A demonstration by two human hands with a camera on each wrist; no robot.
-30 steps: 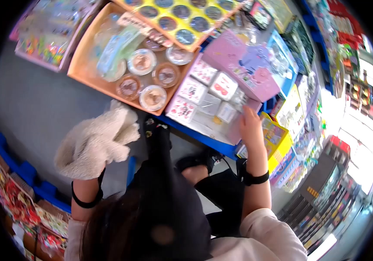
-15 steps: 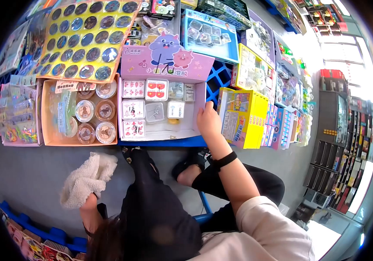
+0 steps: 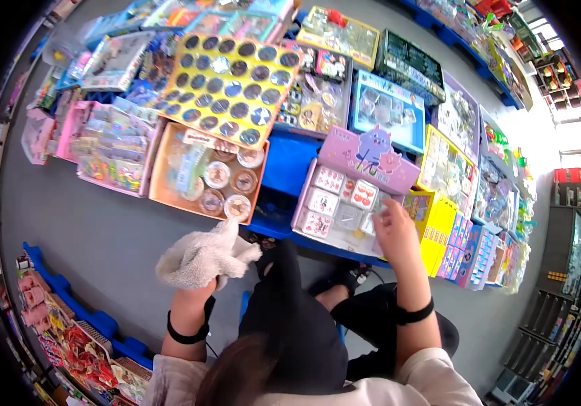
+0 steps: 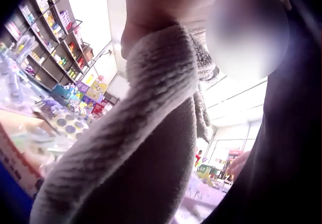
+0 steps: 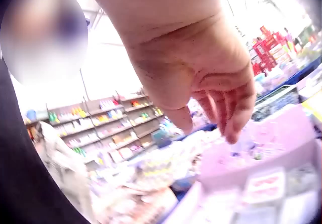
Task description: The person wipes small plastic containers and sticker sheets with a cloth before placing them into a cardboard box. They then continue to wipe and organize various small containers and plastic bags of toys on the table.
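A beige fluffy cloth (image 3: 199, 260) drapes over my left hand (image 3: 210, 289), which grips it and is mostly hidden underneath. In the left wrist view, the cloth (image 4: 161, 73) hangs down below the wrist. My right hand (image 3: 397, 233) hovers by the right side of an open pink-purple display box (image 3: 305, 194), fingers loosely bent. Nothing shows between those fingers in the right wrist view, where the hand (image 5: 211, 78) is above the box's raised lid (image 5: 282, 133). Several small white square cases (image 3: 317, 224) and clear ones sit inside the box.
Left of a gap over the blue platform (image 3: 294, 162) stands an orange box (image 3: 160, 186) of round clear tubs. A yellow sheet (image 3: 229, 88) of round items leans behind it. Yellow boxes (image 3: 439, 237) flank the purple box's right side. Shelving lines the far right.
The purple box has shifted right, away from the orange box, leaving a gap between them. My right hand has come off its right side wall. The head view has turned.
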